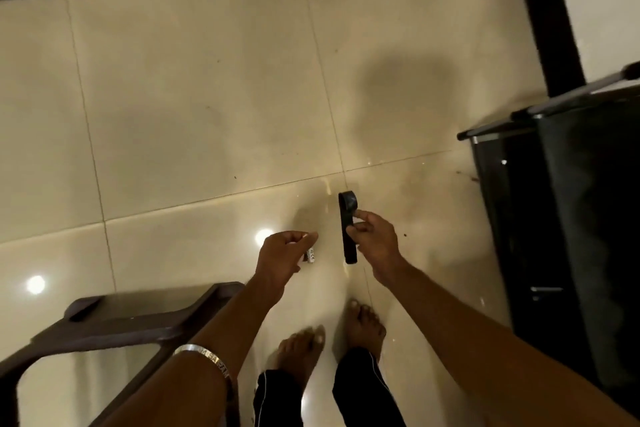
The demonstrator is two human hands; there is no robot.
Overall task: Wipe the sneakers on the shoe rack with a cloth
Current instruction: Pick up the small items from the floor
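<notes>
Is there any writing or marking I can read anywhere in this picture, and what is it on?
"CE"-like mark: on the small white item the left hand holds; too small to be sure.
Embossed letters: on the bangle on the left forearm; too blurred to read.
Black strap in the right hand: no writing visible.

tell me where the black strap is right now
In the head view the black strap hangs low and centre-right, pinched by the right hand, above the tiled floor, just right of the left hand.
</notes>
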